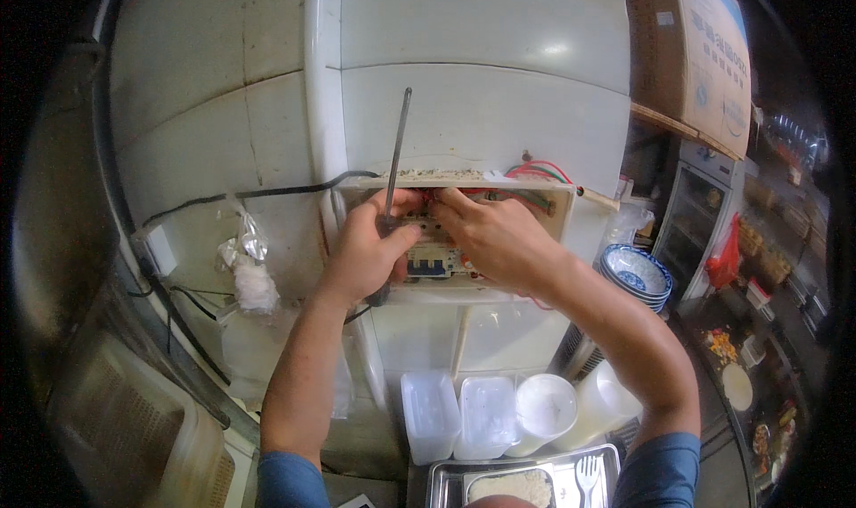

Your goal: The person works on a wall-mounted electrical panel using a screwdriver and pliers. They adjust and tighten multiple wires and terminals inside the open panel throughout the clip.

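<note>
An electrical distribution box (568,234) without a visible cover is set on the tiled wall in front of me. My left hand (374,240) holds a long-shafted screwdriver (399,147), its shaft pointing up and its dark handle below the palm. The fingertips of that hand reach to the wires at the top of the box. My right hand (481,230) has its thumb and fingers at the same red wires (428,197); its fingertips are partly hidden. A circuit breaker with blue levers (426,266) shows beneath the hands. Red and green wires (542,168) come out at the upper right corner.
A black cable (287,190) runs left from the box. Below stand plastic containers (431,418) and a metal tray (605,458) with a fork. Patterned bowls (635,274) are stacked at right, under a cardboard box (715,67) on a shelf. A plastic bag (254,284) hangs at left.
</note>
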